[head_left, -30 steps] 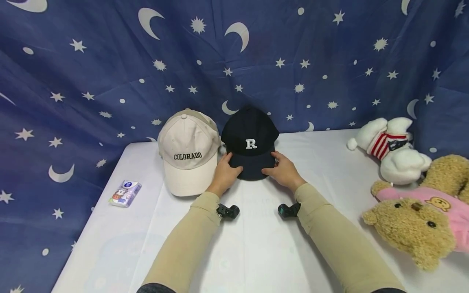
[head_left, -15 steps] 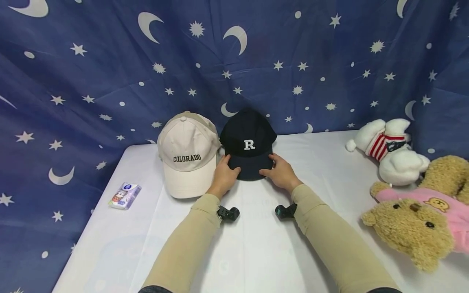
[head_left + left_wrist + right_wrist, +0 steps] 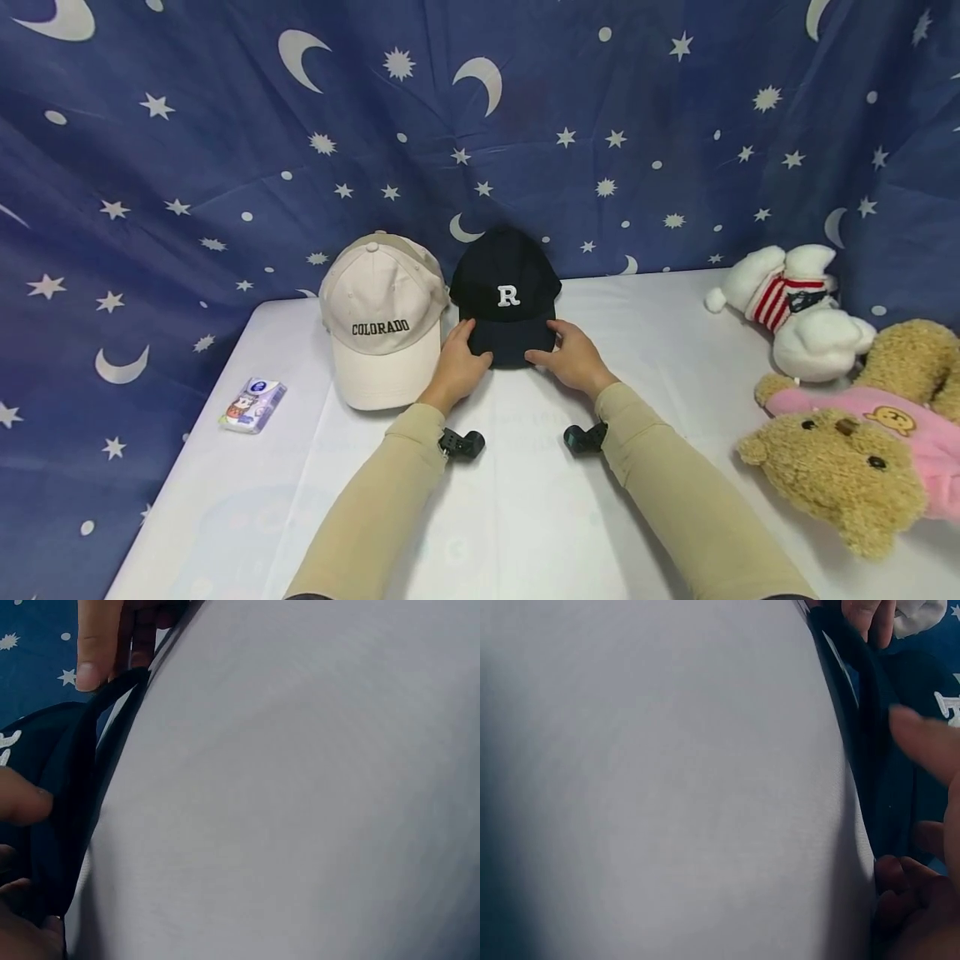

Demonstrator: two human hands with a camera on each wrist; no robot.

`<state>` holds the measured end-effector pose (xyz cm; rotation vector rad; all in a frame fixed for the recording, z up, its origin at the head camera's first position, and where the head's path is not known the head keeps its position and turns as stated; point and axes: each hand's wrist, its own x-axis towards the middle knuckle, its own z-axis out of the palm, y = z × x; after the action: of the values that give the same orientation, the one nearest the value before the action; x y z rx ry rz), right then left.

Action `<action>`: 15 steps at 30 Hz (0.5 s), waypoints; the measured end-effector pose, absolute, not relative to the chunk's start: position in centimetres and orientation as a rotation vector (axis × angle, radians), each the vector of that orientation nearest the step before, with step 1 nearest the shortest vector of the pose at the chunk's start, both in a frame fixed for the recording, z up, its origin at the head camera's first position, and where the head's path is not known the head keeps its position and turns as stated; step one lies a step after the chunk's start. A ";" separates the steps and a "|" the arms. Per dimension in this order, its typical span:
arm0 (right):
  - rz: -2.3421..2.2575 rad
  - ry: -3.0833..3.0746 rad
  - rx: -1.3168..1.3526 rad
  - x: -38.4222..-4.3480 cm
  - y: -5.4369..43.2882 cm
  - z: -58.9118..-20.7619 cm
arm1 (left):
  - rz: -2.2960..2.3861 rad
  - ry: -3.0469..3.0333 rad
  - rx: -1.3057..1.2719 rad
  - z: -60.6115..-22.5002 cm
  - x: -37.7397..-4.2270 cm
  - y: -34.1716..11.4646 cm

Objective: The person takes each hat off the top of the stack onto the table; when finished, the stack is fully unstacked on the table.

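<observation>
A dark baseball cap (image 3: 504,265) with a white letter R stands at the back of the table, its brim toward me. My left hand (image 3: 456,367) pinches the brim's left side, the thumb (image 3: 24,801) on top and the other fingers curled at its edge. Opposite it, my right hand (image 3: 576,360) holds the right side, with its thumb (image 3: 924,742) over the brim. Between the hands the brim arches, its middle bowed up from the white cloth. Close on the left sits a cream cap (image 3: 381,292) lettered COLORADO, another cap's edge showing behind its crown.
A small purple-and-white packet (image 3: 253,406) lies at the table's left edge. To the right are a white plush toy (image 3: 817,340) in red stripes and a tan teddy bear (image 3: 836,475) in pink. A blue star-patterned curtain (image 3: 540,100) hangs behind the white-covered table (image 3: 517,517).
The right hand has shifted slightly inward, to the left, and the dark cap looks a little narrower. The head view has tilted slightly. Both hands have kept hold of the brim.
</observation>
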<state>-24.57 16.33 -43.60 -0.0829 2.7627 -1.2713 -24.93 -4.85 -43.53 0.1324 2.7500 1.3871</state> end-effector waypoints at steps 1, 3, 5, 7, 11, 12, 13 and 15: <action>-1.268 2.759 -0.097 -24.5 16.3 -43.5 | 1.381 2.751 0.145 -43.5 -24.9 -4.9; -1.259 2.754 -0.121 -24.5 16.3 -43.4 | 1.380 2.750 0.169 -43.5 -24.9 -4.9; -1.241 2.754 -0.126 -24.6 16.3 -43.3 | 1.381 2.745 0.185 -43.5 -24.8 -4.8; -1.225 2.759 -0.119 -24.6 16.2 -43.3 | 1.386 2.738 0.193 -43.6 -24.8 -4.8; -1.194 2.791 -0.114 -24.7 16.2 -43.5 | 1.384 2.748 0.178 -43.7 -24.9 -4.7; -1.190 2.797 -0.110 -24.7 16.2 -43.6 | 1.387 2.752 0.172 -43.8 -25.0 -4.6; -1.184 2.805 -0.111 -24.7 16.2 -43.6 | 1.388 2.755 0.162 -43.8 -25.0 -4.6; -1.178 2.808 -0.103 -24.6 16.1 -43.7 | 1.386 2.761 0.145 -43.9 -25.1 -4.5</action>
<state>-24.64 16.15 -43.70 -0.1028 2.8075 -1.1784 -25.07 -4.52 -43.85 0.1449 2.7609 1.3863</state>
